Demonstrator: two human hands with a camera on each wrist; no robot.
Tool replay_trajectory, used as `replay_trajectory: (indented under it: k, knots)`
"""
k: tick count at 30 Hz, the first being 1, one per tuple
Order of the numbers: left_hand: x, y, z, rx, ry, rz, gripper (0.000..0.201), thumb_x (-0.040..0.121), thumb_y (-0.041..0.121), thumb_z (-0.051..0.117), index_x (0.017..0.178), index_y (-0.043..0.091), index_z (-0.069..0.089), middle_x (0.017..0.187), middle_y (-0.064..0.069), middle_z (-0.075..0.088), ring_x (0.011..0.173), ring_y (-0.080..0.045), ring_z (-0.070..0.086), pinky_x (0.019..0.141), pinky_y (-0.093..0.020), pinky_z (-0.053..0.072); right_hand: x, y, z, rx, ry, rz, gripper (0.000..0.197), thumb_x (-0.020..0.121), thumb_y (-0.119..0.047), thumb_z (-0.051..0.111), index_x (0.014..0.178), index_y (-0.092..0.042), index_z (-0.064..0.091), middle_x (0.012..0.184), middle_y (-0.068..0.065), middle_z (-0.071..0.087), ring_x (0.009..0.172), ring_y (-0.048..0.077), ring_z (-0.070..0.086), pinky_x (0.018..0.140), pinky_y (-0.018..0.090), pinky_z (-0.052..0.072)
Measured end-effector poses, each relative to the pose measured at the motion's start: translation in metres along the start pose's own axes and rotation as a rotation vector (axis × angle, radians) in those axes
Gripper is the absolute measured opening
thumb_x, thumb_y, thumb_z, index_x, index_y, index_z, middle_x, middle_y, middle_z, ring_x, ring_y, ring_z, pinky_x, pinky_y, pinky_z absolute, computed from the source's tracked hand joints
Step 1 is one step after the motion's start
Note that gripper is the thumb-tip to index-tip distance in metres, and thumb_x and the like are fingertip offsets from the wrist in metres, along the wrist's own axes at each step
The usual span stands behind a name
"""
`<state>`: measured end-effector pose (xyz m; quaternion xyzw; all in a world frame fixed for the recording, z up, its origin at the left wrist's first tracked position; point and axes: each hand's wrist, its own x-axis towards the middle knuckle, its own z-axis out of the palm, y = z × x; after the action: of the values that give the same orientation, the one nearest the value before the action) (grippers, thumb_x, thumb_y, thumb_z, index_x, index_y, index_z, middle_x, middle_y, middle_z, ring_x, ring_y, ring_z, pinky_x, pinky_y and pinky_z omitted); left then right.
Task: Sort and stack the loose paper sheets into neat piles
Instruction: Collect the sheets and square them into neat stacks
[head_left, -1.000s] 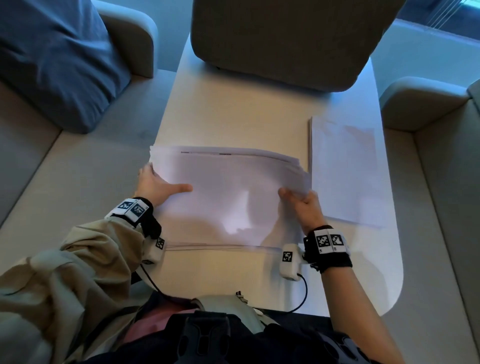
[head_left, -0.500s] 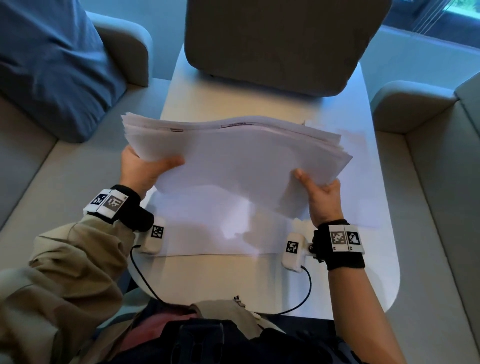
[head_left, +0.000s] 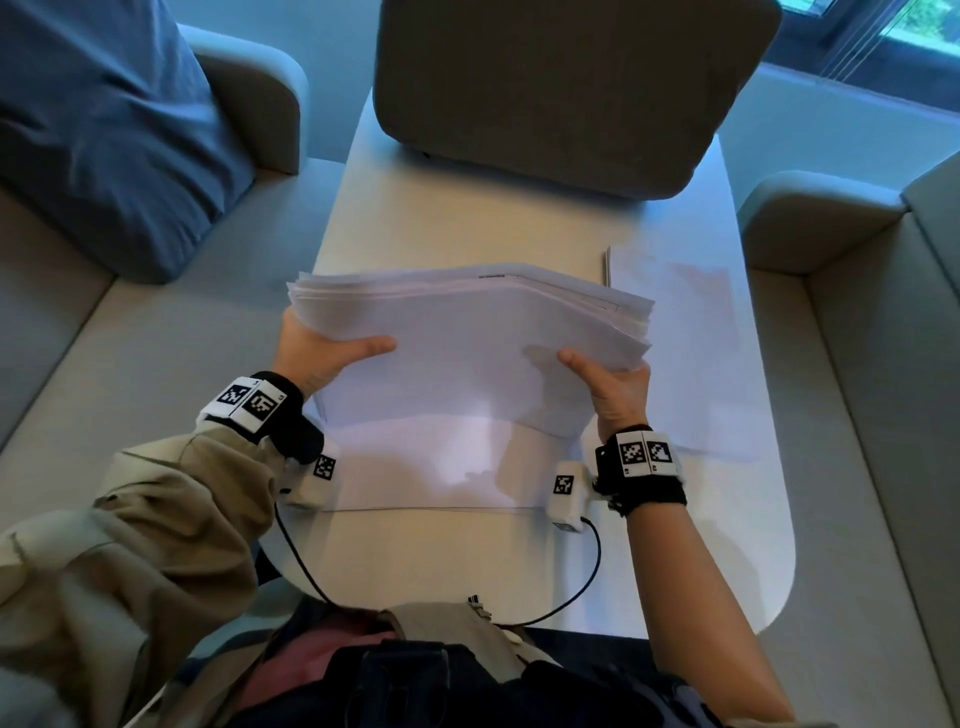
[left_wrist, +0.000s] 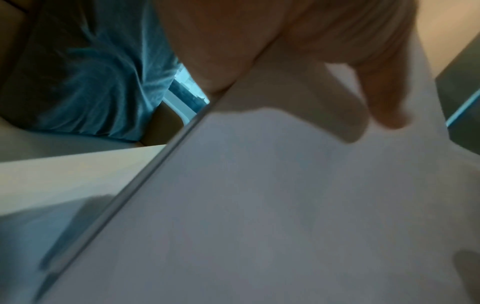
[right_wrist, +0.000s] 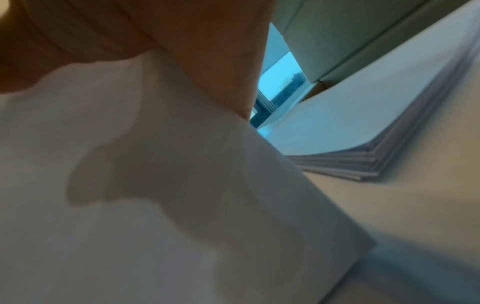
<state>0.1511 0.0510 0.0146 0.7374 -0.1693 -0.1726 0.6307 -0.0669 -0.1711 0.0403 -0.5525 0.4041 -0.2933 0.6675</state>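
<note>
A thick bundle of white paper sheets (head_left: 467, 332) is held in the air over the middle of the white table (head_left: 467, 571). My left hand (head_left: 327, 353) grips its left side, thumb on top. My right hand (head_left: 613, 384) grips its right side, thumb on top too. The sheets are fanned unevenly at the far edge. In the left wrist view the bundle (left_wrist: 259, 205) fills the frame under the thumb (left_wrist: 384, 98). More white sheets (head_left: 441, 467) lie flat on the table below the bundle. A squared pile of paper (head_left: 685, 353) lies at the table's right, also shown as the pile (right_wrist: 363, 133).
A grey chair back (head_left: 561, 88) stands at the table's far end. A blue cushion (head_left: 104, 130) lies on the beige sofa at the left. A beige armrest (head_left: 810, 218) is to the right. Wrist camera cables (head_left: 571, 597) hang over the table's near edge.
Both hands lifted the bundle off the sheets on the table. Since half a second ago it has come down lower and shifted slightly left, uncovering the pile at the right.
</note>
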Motion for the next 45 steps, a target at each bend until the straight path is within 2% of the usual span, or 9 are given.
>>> replay_trajectory:
  k: [4, 8, 11, 13, 15, 19, 33, 39, 45]
  knots:
    - [-0.002, 0.015, 0.001, 0.062, 0.02, 0.052, 0.035, 0.051, 0.014, 0.09, 0.068, 0.022, 0.06, 0.06, 0.02, 0.064, 0.059, 0.01, 0.057, 0.061, -0.016, 0.051, 0.004, -0.003, -0.006, -0.311, 0.138, -0.078, 0.083, 0.046, -0.036, 0.094, 0.118, -0.018, 0.058, 0.114, -0.003, 0.065, 0.104, 0.015, 0.063, 0.089, 0.042, 0.054]
    - [-0.005, 0.048, 0.011, 0.086, -0.036, 0.16, 0.034, 0.055, 0.007, 0.088, 0.06, 0.022, 0.059, 0.05, 0.029, 0.057, 0.051, 0.015, 0.048, 0.053, -0.008, 0.044, -0.002, -0.027, 0.003, -0.878, 0.272, -0.544, 0.112, 0.056, -0.053, 0.083, 0.147, -0.023, 0.024, 0.152, 0.0, 0.027, 0.139, 0.017, 0.028, 0.113, 0.057, 0.02]
    - [-0.006, 0.071, 0.022, 0.123, -0.089, 0.267, 0.027, 0.052, 0.018, 0.092, 0.06, 0.011, 0.067, 0.056, 0.023, 0.058, 0.057, 0.009, 0.047, 0.055, -0.021, 0.051, -0.02, -0.055, 0.031, -1.139, 0.085, -0.845, 0.093, 0.062, -0.057, 0.074, 0.143, -0.028, 0.037, 0.151, 0.001, 0.034, 0.14, 0.018, 0.029, 0.11, 0.057, 0.01]
    - [-0.007, 0.083, 0.024, 0.166, -0.144, 0.367, 0.034, 0.051, 0.028, 0.092, 0.06, 0.005, 0.07, 0.062, 0.009, 0.055, 0.06, 0.002, 0.044, 0.055, -0.033, 0.049, -0.029, -0.068, 0.047, -1.079, -0.122, -0.921, 0.052, 0.068, -0.043, 0.077, 0.116, -0.025, 0.063, 0.112, -0.001, 0.066, 0.11, 0.022, 0.06, 0.098, 0.054, 0.038]
    - [-0.008, 0.097, 0.024, 0.188, -0.19, 0.465, 0.032, 0.054, 0.032, 0.088, 0.063, 0.006, 0.071, 0.061, 0.006, 0.053, 0.057, 0.005, 0.04, 0.049, -0.03, 0.044, -0.033, -0.079, 0.054, -1.022, -0.201, -0.896, 0.014, 0.075, -0.034, 0.076, 0.079, -0.023, 0.069, 0.062, -0.006, 0.056, 0.063, 0.023, 0.058, 0.06, 0.03, 0.043]
    - [-0.006, 0.116, 0.014, 0.258, -0.302, 0.567, 0.025, 0.061, 0.018, 0.088, 0.06, 0.005, 0.067, 0.049, 0.023, 0.046, 0.049, 0.008, 0.035, 0.049, -0.01, 0.033, -0.03, -0.085, 0.047, -0.969, -0.195, -0.857, 0.014, 0.08, -0.037, 0.071, 0.074, -0.025, 0.072, 0.05, -0.014, 0.042, 0.053, 0.007, 0.037, 0.048, 0.023, 0.027]
    - [0.002, 0.101, 0.021, -0.258, -0.137, 0.257, 0.04, 0.041, 0.033, 0.09, 0.078, 0.04, 0.074, 0.081, 0.02, 0.072, 0.079, 0.002, 0.066, 0.073, -0.019, 0.053, -0.016, -0.066, 0.03, -0.069, -0.147, -0.326, 0.019, 0.072, -0.001, 0.077, 0.082, -0.016, 0.07, 0.074, -0.01, 0.073, 0.068, 0.006, 0.066, 0.064, 0.024, 0.053]
    - [0.004, 0.087, 0.036, -0.264, -0.105, 0.188, 0.055, 0.042, 0.049, 0.09, 0.087, 0.024, 0.071, 0.085, 0.011, 0.073, 0.08, -0.01, 0.068, 0.074, -0.028, 0.054, -0.007, -0.053, 0.036, -0.052, -0.03, -0.303, 0.06, 0.061, -0.01, 0.086, 0.113, -0.008, 0.057, 0.102, -0.002, 0.067, 0.086, 0.002, 0.066, 0.072, 0.018, 0.052]
    - [0.001, 0.106, 0.044, -0.205, 0.01, 0.217, 0.046, 0.045, 0.034, 0.088, 0.086, 0.023, 0.067, 0.08, 0.016, 0.072, 0.08, -0.007, 0.069, 0.071, -0.025, 0.056, -0.014, -0.06, 0.056, 0.057, 0.035, -0.304, 0.048, 0.064, -0.017, 0.084, 0.104, 0.001, 0.066, 0.087, -0.002, 0.07, 0.074, 0.002, 0.067, 0.064, 0.017, 0.051]
